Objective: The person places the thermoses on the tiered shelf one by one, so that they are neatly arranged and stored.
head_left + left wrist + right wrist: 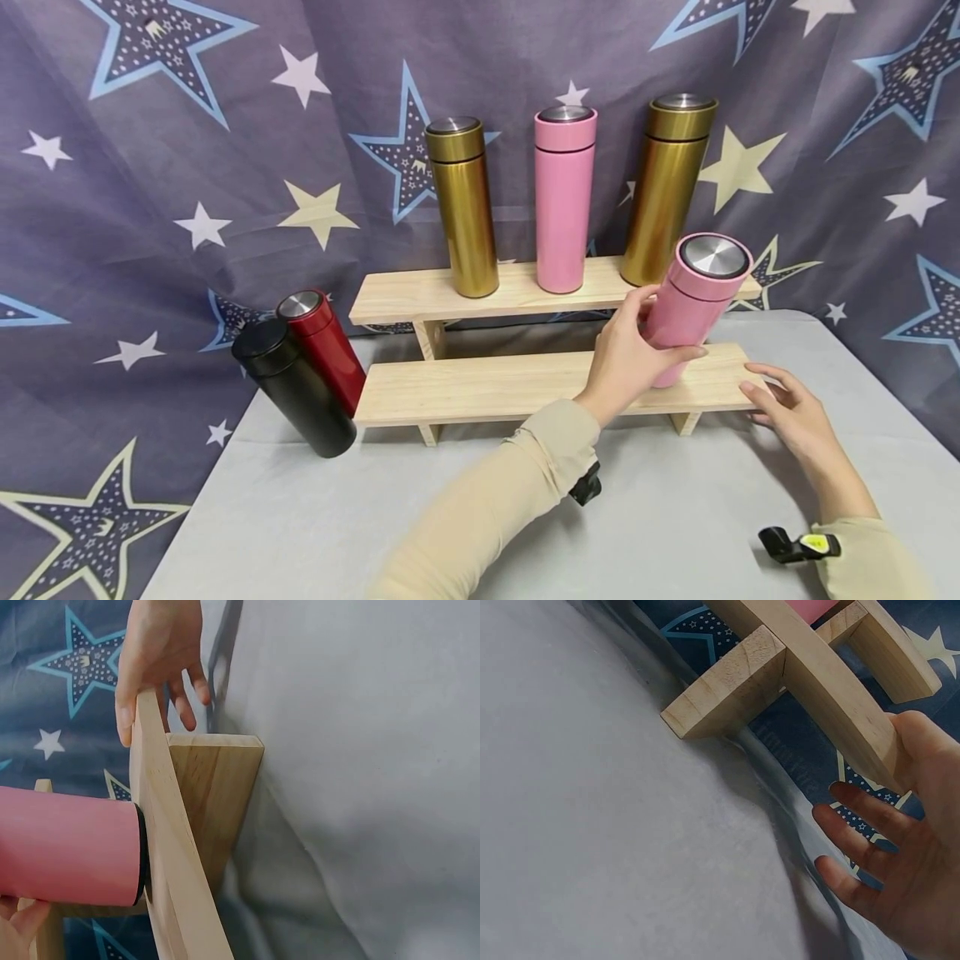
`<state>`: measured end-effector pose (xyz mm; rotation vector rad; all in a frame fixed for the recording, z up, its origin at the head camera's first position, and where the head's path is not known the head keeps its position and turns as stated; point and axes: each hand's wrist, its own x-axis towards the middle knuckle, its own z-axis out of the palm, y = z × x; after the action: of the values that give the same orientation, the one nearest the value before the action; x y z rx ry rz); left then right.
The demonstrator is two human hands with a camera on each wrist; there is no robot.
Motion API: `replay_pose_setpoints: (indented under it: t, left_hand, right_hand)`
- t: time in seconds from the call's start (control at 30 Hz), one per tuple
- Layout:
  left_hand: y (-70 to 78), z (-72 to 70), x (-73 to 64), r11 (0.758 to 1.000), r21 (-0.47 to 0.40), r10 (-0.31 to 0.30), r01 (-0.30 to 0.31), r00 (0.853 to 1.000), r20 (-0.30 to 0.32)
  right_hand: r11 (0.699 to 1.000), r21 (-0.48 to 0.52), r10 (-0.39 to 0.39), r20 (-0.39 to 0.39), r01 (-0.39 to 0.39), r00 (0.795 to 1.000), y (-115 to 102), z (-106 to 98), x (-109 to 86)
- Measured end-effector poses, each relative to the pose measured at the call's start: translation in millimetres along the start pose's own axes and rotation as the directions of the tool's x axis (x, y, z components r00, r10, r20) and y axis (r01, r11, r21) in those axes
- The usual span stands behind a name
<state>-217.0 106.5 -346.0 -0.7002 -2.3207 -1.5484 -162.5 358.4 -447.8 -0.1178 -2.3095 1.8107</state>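
Observation:
My left hand (630, 354) grips a pink thermos bottle (692, 304) with a steel-topped lid, fingers and thumb around its body. The bottle leans slightly right in the head view. In the left wrist view its dark base (141, 855) is right at the lower shelf board (169, 825). At the right end of that pale wooden board, my right hand (795, 417) touches it with fingers loosely spread. From the right wrist, the thumb (922, 735) lies against the board end and the other fingers (862, 832) extend below it.
On the upper shelf (397, 293) stand two gold bottles (467, 217) (666, 200) with a pink bottle (564, 208) between them. A black bottle (296, 387) and a red bottle (322, 346) stand on the grey tabletop (300, 517), left of the rack. A star-patterned curtain (225, 167) hangs behind.

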Motion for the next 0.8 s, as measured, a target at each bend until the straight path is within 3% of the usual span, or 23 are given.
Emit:
replay_pose_setpoints:
  t: [0.27, 0.47, 0.8]
  left_hand:
    - [-2.3, 3.3, 4.7, 0.999, -0.020, -0.038, 0.039, 0.999, 0.015]
    - [-3.8, 5.3, 9.8, 0.995, -0.051, -0.078, 0.081, 0.995, 0.060]
    - [-5.6, 4.3, 15.1, 0.994, -0.017, -0.103, 0.105, 0.989, 0.104]
  right_hand:
    - [1.000, 0.015, 0.002, 0.002, -0.002, 1.000, 0.7, 0.1, 0.4]
    - [0.999, 0.046, 0.003, 0.004, -0.004, 1.000, 1.0, -1.0, 0.7]
    - [0.999, 0.034, 0.011, 0.003, -0.011, 1.000, 0.2, -0.2, 0.5]
